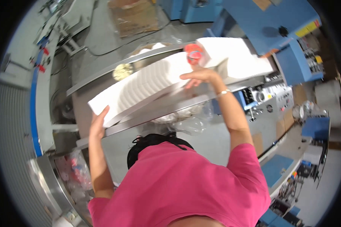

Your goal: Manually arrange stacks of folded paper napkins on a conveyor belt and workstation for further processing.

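A long row of thin white layered pieces (140, 85), pressed face to face, lies slantwise in a metal-sided trough (155, 115) in front of me; what kind they are I cannot make out. My left hand (98, 122) is closed on the row's near left end, with its thumb up along the end. Toward the other end, my right hand (201, 76) grips the near edge, thumb and fingers bent around it. Just beyond that hand sits a blurred red object (193, 53). More white material (238, 58) fills the trough on the right.
A pale yellow round item (122, 72) rests by the trough's far rail. Clear plastic bags (193, 123) hang below its near side. Blue machine housings (269, 22) stand at the far right, and a cardboard box (134, 19) lies on the floor beyond. Plastic-wrapped goods (77, 170) are at my left.
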Tool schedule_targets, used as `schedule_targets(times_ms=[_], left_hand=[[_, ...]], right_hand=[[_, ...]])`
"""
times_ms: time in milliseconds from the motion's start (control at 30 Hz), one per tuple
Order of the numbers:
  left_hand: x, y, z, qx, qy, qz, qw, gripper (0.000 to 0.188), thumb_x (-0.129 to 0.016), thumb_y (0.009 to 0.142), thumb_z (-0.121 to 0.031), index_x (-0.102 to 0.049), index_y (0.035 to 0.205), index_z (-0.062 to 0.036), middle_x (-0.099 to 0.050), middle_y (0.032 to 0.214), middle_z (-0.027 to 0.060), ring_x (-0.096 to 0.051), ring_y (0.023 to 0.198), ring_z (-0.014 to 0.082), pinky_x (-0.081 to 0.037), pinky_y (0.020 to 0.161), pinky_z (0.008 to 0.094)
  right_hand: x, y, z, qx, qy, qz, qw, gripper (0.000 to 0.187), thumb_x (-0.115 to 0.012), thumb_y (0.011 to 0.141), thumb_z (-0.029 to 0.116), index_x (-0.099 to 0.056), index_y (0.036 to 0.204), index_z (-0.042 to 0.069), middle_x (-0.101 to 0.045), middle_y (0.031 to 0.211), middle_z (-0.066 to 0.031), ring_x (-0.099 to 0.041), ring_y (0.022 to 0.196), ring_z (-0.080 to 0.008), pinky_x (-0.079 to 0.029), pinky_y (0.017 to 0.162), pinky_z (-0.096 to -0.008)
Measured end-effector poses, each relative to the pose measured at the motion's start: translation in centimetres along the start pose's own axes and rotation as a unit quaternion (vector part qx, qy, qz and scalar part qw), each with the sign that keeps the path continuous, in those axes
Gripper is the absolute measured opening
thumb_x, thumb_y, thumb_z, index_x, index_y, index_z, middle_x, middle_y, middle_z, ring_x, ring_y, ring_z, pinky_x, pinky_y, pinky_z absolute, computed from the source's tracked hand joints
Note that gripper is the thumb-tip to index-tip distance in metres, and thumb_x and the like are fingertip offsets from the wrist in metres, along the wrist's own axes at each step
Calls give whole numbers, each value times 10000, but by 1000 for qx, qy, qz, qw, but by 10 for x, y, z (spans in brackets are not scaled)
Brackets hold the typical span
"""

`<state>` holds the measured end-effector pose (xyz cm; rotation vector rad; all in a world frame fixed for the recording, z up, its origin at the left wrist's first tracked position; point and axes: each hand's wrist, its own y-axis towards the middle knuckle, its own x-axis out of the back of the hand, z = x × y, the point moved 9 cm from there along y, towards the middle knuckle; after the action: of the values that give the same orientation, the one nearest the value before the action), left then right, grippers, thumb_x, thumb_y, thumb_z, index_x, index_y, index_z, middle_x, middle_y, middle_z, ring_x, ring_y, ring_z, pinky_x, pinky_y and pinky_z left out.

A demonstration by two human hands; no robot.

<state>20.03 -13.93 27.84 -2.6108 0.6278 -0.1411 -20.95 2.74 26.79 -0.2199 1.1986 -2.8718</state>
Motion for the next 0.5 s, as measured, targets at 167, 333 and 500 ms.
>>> schedule_targets(times_ms=[167,333,500], left_hand=[[-20,-18,-28,-60,28,-36,997,842,-755,770,-260,-273,1398,27,-416,1386,130,-369,1289,237,-242,1081,325],[-24,-10,-27,-67,20,-12,997,813,-736,788,-240,-277,1413,6,-385,1414,117,-339,1314,235,-222,1092,339],[-19,-11,-22,-57,-13,0,998,808,-719,808,-207,-250,1434,-4,-327,1461,112,-317,1332,234,-207,1101,353]], right_hand=[[40,-51,53,51,-478,-298,825,822,-710,731,538,-426,1320,39,-678,920,-138,-672,717,-239,-500,580,-340],[-60,-16,192,435,-350,-460,690,432,-723,718,484,-626,862,89,-666,802,-125,-654,732,-279,-486,625,-405],[-160,114,218,56,-398,-247,882,820,-752,618,431,-436,1308,122,-446,1250,-266,-511,1114,-415,-433,859,-568]])
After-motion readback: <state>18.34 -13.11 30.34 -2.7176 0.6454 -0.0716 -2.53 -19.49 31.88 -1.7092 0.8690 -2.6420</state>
